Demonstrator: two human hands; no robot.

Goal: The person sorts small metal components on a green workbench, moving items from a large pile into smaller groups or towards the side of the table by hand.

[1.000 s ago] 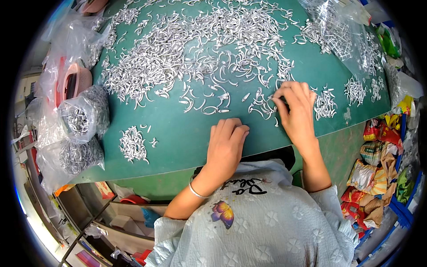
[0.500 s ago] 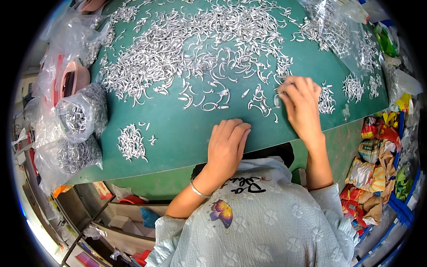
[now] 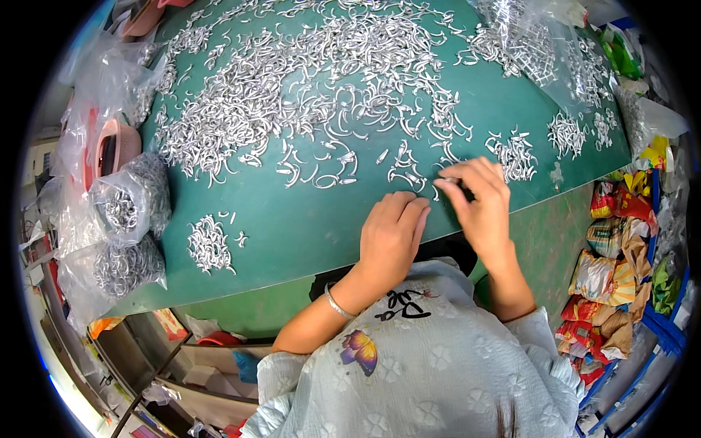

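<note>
My right hand (image 3: 483,208) pinches a small silvery curved metal piece (image 3: 447,179) between thumb and fingertips, just above the green table (image 3: 314,241). Close beside it, my left hand (image 3: 391,237) rests near the table's front edge, its fingers curled and pressed together. What they hold, if anything, is hidden. A few loose metal pieces (image 3: 406,171) lie just beyond both hands. Farther back spreads a large heap of the same kind of pieces (image 3: 255,91). A smaller pile (image 3: 515,157) sits right of my right hand.
More small piles lie at the right (image 3: 567,135) and front left (image 3: 209,244). Clear plastic bags of metal pieces (image 3: 128,266) and a pink basket (image 3: 125,142) line the left side. A clear bag (image 3: 537,55) lies at the back right. Colourful packages (image 3: 602,281) stand right of the table.
My right hand has come left and nearer to me with the metal piece, closer to my left hand. The whole view has shifted slightly.
</note>
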